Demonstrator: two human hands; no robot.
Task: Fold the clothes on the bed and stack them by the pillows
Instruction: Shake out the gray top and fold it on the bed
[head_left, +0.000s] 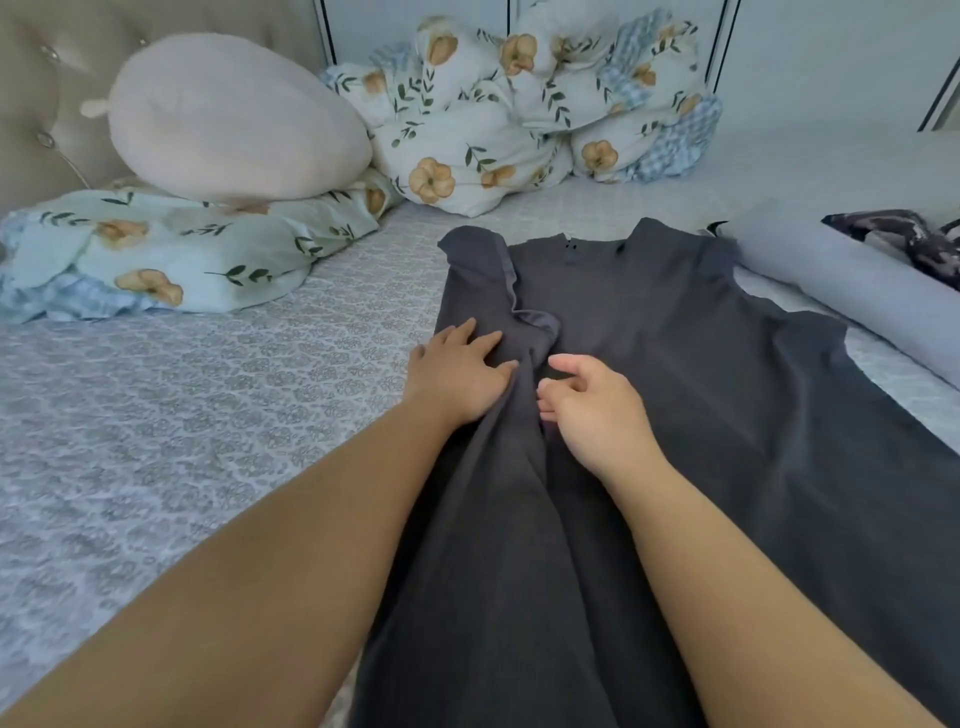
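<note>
A dark grey garment (675, 374) lies spread on the bed, its neckline toward the far side and its left side folded inward over the middle. My left hand (460, 374) lies flat with straight fingers on that folded-over part. Beside it, my right hand (592, 410) rests on the garment's middle with its fingers curled; whether it pinches cloth I cannot tell. A floral pillow (156, 254) lies at the far left with a round cream cushion (234, 119) on top of it.
A bunched floral duvet (524, 104) sits at the back. At the right lie a pale lavender fabric roll (841, 296) and a dark patterned garment (904, 239). The patterned grey bedsheet (182, 415) stretches to the left. A tufted headboard (36, 104) stands at the far left.
</note>
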